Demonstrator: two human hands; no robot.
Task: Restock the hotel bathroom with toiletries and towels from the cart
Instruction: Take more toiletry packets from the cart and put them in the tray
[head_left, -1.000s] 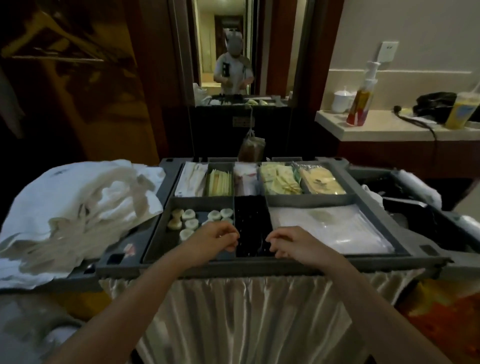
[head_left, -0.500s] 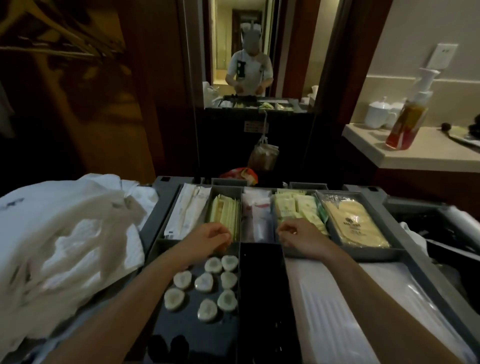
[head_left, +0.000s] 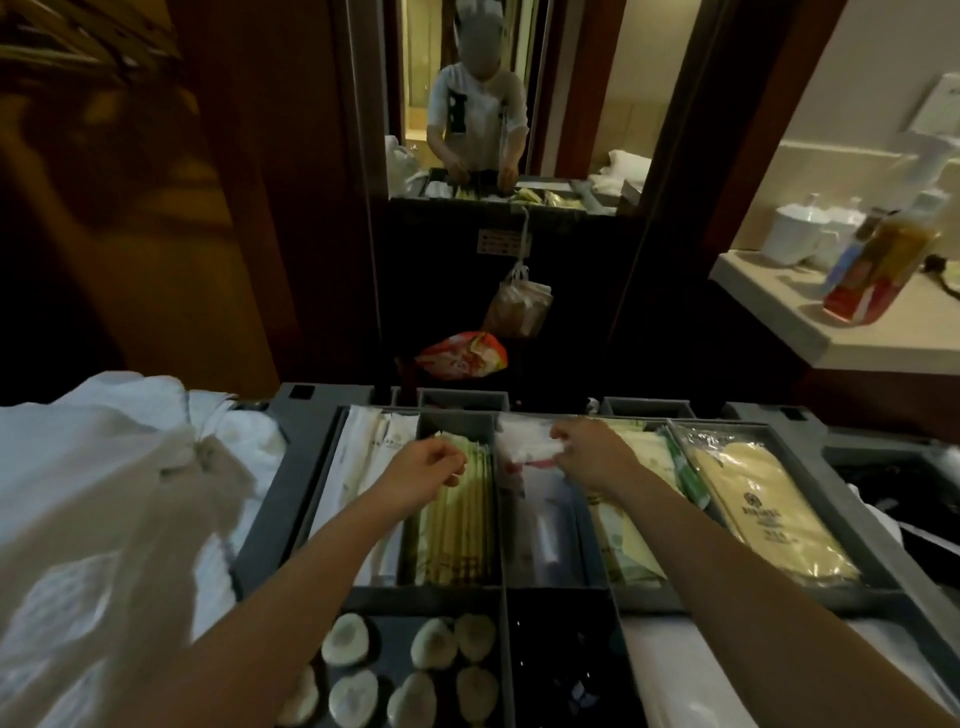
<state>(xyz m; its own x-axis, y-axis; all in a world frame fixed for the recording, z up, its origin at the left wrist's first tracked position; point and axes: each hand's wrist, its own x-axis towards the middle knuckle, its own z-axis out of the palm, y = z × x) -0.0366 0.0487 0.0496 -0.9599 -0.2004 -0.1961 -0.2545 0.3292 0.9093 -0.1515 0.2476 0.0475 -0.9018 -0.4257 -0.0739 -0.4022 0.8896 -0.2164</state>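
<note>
While right hand (head_left: 589, 457) pinches a white packet (head_left: 527, 446), left hand (head_left: 428, 470) curls, contents hidden.

Before us the cart tray (head_left: 306, 499), towels (head_left: 104, 467) heaped at its left, soaps (head_left: 434, 647) in our near-left compartment, packets (head_left: 524, 441) in the back row's middle compartment, behind the cart a bag (head_left: 462, 353) and a mirror (head_left: 483, 78), at our right a counter (head_left: 779, 306) bearing cups (head_left: 792, 234) and a bottle (head_left: 878, 270)

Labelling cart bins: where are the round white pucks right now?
Head view, bottom centre-left: the round white pucks lie in the cart tray's near-left compartment, left of the dark centre compartment and nearer than the green packets.
</note>
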